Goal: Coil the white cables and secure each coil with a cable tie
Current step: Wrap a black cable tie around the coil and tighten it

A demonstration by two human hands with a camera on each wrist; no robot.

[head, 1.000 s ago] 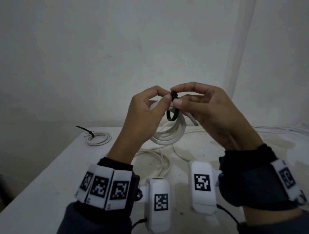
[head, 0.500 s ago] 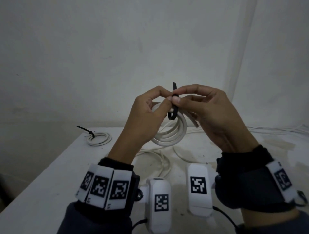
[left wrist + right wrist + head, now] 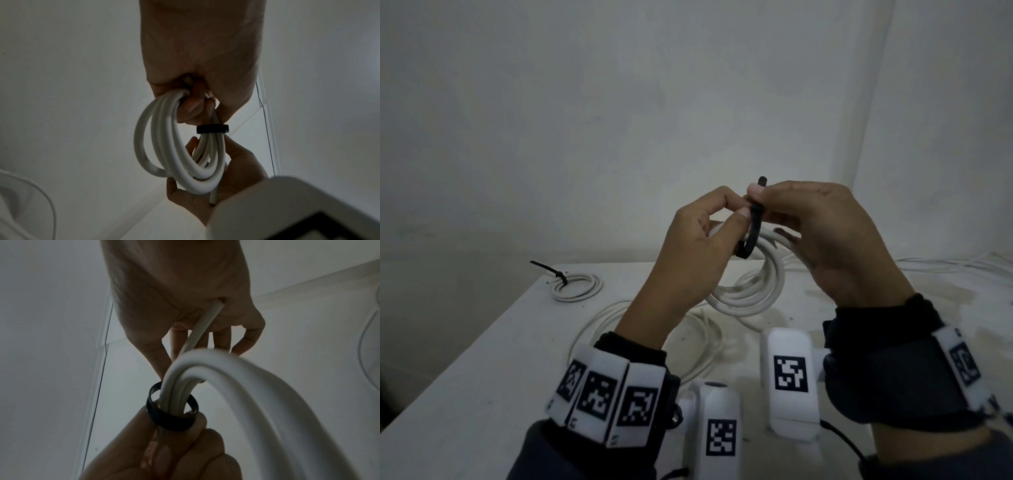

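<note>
I hold a white cable coil (image 3: 750, 294) in the air above the table (image 3: 482, 359). A black cable tie (image 3: 755, 222) loops loosely around its strands, and the loop shows as a band (image 3: 212, 128) in the left wrist view and as an open ring (image 3: 170, 415) in the right wrist view. My left hand (image 3: 743, 210) grips the coil (image 3: 176, 146) at the tie's head. My right hand (image 3: 756, 192) pinches the tie's tail, whose tip sticks up above the fingers. One loose cable end (image 3: 197, 331) runs between the right hand's fingers.
A finished small coil (image 3: 577, 287) with a black tie lies at the table's far left corner. Loose white cable (image 3: 619, 318) curves on the table under my left wrist. More cables (image 3: 945, 267) run along the far right edge. Walls close in behind.
The tie's tail has come further up through its head and now pokes above my right fingers. The loop around the coil has shrunk. Both hands rose slightly.
</note>
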